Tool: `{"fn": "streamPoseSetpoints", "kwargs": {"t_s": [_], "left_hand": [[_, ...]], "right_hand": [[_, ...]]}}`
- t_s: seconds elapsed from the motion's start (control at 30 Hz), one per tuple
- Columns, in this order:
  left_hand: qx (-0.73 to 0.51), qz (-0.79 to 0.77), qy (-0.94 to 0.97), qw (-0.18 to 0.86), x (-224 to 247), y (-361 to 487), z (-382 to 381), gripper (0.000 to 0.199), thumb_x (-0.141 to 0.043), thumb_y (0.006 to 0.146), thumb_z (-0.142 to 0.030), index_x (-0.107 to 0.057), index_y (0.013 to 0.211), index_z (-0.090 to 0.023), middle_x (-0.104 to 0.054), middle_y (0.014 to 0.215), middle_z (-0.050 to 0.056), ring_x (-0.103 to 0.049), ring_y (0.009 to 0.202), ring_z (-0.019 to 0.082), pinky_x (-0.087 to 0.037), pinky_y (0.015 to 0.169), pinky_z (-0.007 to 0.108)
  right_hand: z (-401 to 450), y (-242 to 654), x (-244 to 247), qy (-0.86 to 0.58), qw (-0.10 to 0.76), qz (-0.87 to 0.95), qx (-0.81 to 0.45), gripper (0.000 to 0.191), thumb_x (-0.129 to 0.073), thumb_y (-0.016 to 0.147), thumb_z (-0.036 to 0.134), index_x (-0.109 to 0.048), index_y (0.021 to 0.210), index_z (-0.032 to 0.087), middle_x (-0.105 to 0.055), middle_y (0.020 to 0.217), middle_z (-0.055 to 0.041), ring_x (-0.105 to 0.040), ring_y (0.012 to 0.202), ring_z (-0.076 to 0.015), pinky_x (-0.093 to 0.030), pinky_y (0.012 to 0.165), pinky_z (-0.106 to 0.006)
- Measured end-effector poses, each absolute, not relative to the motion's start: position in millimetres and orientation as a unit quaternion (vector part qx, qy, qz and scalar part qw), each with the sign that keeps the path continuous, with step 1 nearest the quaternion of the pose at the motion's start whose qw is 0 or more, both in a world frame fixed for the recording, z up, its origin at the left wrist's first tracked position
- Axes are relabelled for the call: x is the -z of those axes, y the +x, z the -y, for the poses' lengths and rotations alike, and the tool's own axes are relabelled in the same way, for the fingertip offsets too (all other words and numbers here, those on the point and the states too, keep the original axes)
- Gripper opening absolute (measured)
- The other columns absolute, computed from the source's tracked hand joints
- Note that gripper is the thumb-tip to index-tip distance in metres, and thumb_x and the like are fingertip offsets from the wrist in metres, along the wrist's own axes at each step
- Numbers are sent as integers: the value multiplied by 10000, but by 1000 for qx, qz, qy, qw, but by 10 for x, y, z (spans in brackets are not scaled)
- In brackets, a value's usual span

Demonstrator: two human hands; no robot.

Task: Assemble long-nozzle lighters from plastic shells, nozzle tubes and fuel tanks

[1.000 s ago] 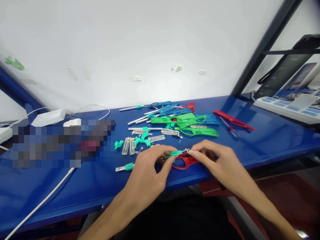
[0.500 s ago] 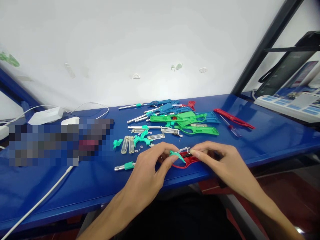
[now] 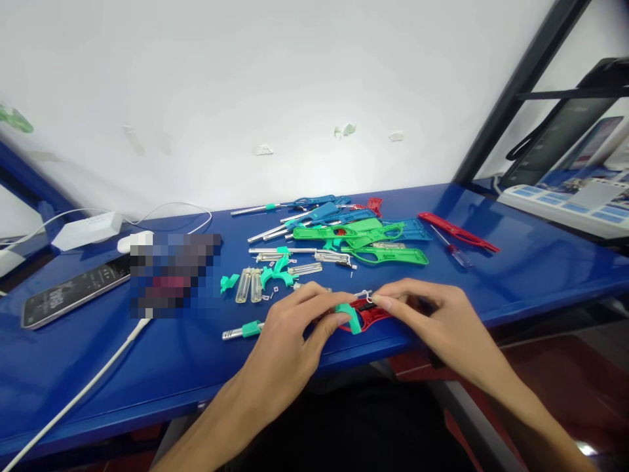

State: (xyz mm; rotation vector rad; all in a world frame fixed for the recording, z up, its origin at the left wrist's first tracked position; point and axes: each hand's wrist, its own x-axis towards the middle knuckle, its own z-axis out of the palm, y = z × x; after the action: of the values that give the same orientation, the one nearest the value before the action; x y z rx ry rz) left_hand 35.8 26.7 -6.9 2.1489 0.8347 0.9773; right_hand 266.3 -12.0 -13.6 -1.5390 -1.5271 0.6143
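Note:
My left hand (image 3: pixel 304 328) pinches a teal plastic trigger (image 3: pixel 354 321) between thumb and fingers, over a red lighter casing half (image 3: pixel 373 316) near the table's front edge. At the casing's right end my right hand (image 3: pixel 427 303) is closed, its thumb and index finger on a thin white looped tube (image 3: pixel 364 295). Parts of the casing lie hidden under both hands. From behind my left hand a metal lighter barrel (image 3: pixel 230 334) with a teal collar (image 3: pixel 251 328) sticks out to the left.
Behind my hands lie green casings (image 3: pixel 393 255), blue casings (image 3: pixel 322 213), clear fuel tanks (image 3: pixel 249 285) and teal triggers (image 3: pixel 279 275). To the right are a red casing (image 3: pixel 457 231) and a screwdriver (image 3: pixel 457 252). A phone (image 3: pixel 78 292) and white cable (image 3: pixel 98 373) lie left.
The teal trigger has turned in my left fingers, and its lower end now points more downward over the red casing. My right hand stays nearly still on the white tube.

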Motion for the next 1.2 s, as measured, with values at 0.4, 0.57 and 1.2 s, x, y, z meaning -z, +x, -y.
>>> {"fn": "streamPoseSetpoints", "kwargs": {"t_s": [0.4,0.57,1.2], "left_hand": [[-394,-340,806,284,37,368,-232,136,-661,1017,-217,-779,1070,-258,-719,1008,11,-675,885,159,-539,789,283],[-424,-382,762,305,25,393,-218,56,-705,977,-230,-757,973,-250,-757,885,-24,-678,750,151,-537,721,287],[-405,-402,723,390,-118,598,-242,24,-610,1014,-265,-628,1024,-278,-707,827,-37,-690,778,175,-516,678,294]], "right_hand": [[122,2660,108,-609,420,624,-250,273,-717,911,527,-831,878,281,-820,894,-15,-632,682,-190,-485,627,-313],[123,2666,119,-614,418,625,-239,287,-713,909,536,-836,897,277,-823,902,-19,-652,698,-193,-506,625,-316],[134,2676,127,-600,434,618,-265,252,-720,907,515,-835,880,293,-825,910,-18,-670,767,-224,-508,663,-330]]}}
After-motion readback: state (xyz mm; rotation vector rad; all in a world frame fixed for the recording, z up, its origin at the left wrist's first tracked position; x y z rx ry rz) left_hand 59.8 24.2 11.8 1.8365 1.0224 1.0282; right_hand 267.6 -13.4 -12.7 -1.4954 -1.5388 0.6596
